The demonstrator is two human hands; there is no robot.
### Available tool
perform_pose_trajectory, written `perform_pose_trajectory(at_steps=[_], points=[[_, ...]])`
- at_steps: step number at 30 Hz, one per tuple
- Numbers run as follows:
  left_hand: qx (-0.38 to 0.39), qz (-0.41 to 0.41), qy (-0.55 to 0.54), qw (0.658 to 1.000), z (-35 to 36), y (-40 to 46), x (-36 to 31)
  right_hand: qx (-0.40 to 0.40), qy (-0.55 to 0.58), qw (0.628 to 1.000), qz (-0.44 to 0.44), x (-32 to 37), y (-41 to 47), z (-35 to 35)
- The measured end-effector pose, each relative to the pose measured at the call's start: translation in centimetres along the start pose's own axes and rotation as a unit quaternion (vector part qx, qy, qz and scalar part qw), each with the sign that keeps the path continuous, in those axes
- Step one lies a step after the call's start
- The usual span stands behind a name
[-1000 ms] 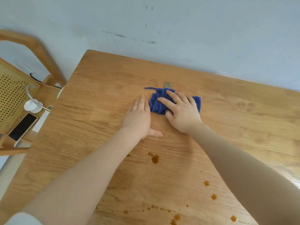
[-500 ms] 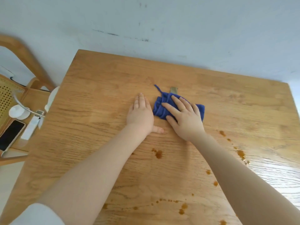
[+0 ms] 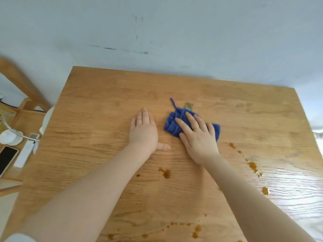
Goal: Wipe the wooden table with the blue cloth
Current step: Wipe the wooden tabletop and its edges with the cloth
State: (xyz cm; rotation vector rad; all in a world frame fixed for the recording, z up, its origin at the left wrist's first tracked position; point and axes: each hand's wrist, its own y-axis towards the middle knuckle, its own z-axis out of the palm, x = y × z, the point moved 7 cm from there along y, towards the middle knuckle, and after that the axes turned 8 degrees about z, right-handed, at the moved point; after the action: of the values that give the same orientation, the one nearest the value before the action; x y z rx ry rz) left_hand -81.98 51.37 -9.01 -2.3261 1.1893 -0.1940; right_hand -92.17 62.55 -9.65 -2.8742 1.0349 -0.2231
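Observation:
The wooden table fills the view below a pale wall. A crumpled blue cloth lies near the table's middle. My right hand presses flat on the cloth with straight fingers and covers most of it. Just left of the cloth, my left hand rests flat on the bare wood, thumb stretched out to the right. Brown liquid spots dot the wood below the hands, with more spots running down the right side and several along the near edge.
A wooden chair stands off the table's left edge. Beside it a side surface holds a black phone, a white remote-like bar and a white round object. Glare brightens the table's right side.
The view has swung to the right, bringing the table's right edge and more spots into sight. Both hands and the cloth have barely shifted on the wood.

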Motion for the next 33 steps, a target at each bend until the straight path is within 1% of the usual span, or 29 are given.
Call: perform_pose_trajectory(at_steps=[2,5,6,10,12,13,16,18,20,21,22,23,25,27,28,30,33], points=[[0.003,-0.005,-0.006,1.000,-0.2,-0.1,-0.1,0.026,0.008,0.999,-0.022,0.3,-1.4,0.2],[0.001,-0.010,-0.013,1.000,-0.3,0.0,-0.1,0.043,0.008,0.998,-0.038,-0.4,0.8,0.1],[0.002,-0.013,-0.011,1.000,-0.2,-0.1,-0.1,0.036,0.010,0.999,-0.027,-0.9,2.1,-0.1],[0.008,-0.021,-0.002,1.000,0.2,-0.3,0.2,0.014,0.037,0.997,0.065,-3.2,7.5,-0.8],[0.004,-0.027,-0.013,1.000,0.1,-0.2,0.1,0.005,0.035,0.997,0.072,-2.9,7.9,-0.6],[0.004,-0.031,-0.018,0.999,0.0,-0.2,0.0,-0.001,0.025,0.998,0.056,-2.4,7.2,-0.5],[-0.002,-0.043,-0.030,0.999,-0.3,-0.1,-0.2,-0.012,0.017,0.998,-0.052,0.0,2.6,-0.1],[-0.005,-0.049,-0.036,0.998,-0.6,-0.2,-0.2,0.025,0.022,0.992,-0.122,0.9,0.1,0.1],[0.003,-0.057,-0.043,0.997,-0.7,-0.3,-0.4,0.067,0.033,0.981,-0.178,0.4,0.3,0.1],[0.010,-0.059,-0.043,0.997,-0.6,-0.3,-0.5,0.064,0.041,0.978,-0.194,-0.2,1.4,-0.2],[0.015,-0.057,-0.036,0.998,-0.5,-0.3,-0.7,0.046,0.044,0.979,-0.193,-1.2,3.0,-0.6],[0.017,-0.052,-0.023,0.998,-0.4,-0.4,-1.0,0.019,0.045,0.984,-0.171,-2.4,4.9,-1.1],[0.012,-0.034,0.008,0.999,-0.3,-0.8,-1.6,-0.009,0.042,0.996,-0.084,-5.3,8.8,-1.5],[-0.007,-0.020,0.030,0.999,-0.3,-1.0,-2.0,-0.013,0.035,0.999,-0.003,-7.4,11.4,-1.6],[-0.013,-0.018,0.034,0.999,-0.4,-1.1,-2.1,-0.008,0.034,0.999,0.021,-7.8,12.1,-1.6],[-0.004,-0.024,0.028,0.999,-0.6,-1.3,-2.1,0.001,0.033,0.999,0.025,-7.7,11.8,-1.5],[0.022,-0.021,0.017,0.999,-1.0,-1.0,-2.3,-0.004,0.037,0.999,-0.038,-6.9,8.3,-1.3]])
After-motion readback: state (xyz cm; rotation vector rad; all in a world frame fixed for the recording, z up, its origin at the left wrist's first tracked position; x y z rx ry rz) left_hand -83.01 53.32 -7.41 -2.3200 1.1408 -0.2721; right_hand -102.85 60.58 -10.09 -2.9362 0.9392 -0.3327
